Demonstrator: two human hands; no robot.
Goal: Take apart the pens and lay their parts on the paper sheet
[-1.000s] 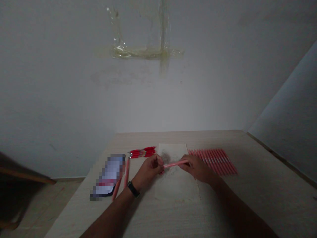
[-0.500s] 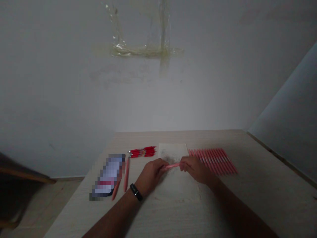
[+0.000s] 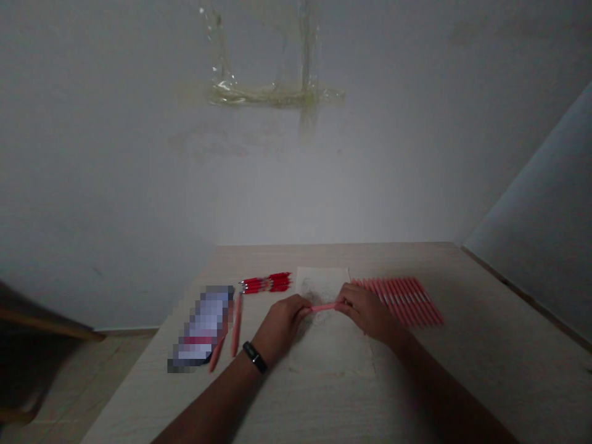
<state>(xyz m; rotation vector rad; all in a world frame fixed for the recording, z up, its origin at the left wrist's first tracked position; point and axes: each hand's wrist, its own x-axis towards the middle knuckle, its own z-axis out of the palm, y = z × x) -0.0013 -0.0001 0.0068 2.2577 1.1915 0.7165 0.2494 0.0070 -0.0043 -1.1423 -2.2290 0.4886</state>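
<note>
A slim pink pen (image 3: 323,306) lies level between my two hands, above a pale sheet (image 3: 330,351) with dark smudges. My left hand (image 3: 287,316), with a black band on its wrist, is closed on the pen's left end. The fingers of my right hand (image 3: 363,308) pinch its right end. Just beyond my right hand, several pink pens (image 3: 407,299) lie side by side in a slanting row. Left of the sheet is a small stack of red pens (image 3: 266,283) with metal tips.
Two pink pen-like pieces (image 3: 236,327) lie left of my left hand. Beside them is a pixelated phone-like object (image 3: 201,327). The wooden table (image 3: 314,413) meets a wall (image 3: 333,197) bearing yellowed tape (image 3: 259,97). A dark piece of furniture (image 3: 32,351) stands at the left.
My right hand's fingers have shifted a little on the pen's right end. The pen looks slightly turned, and my left hand has hardly moved.
</note>
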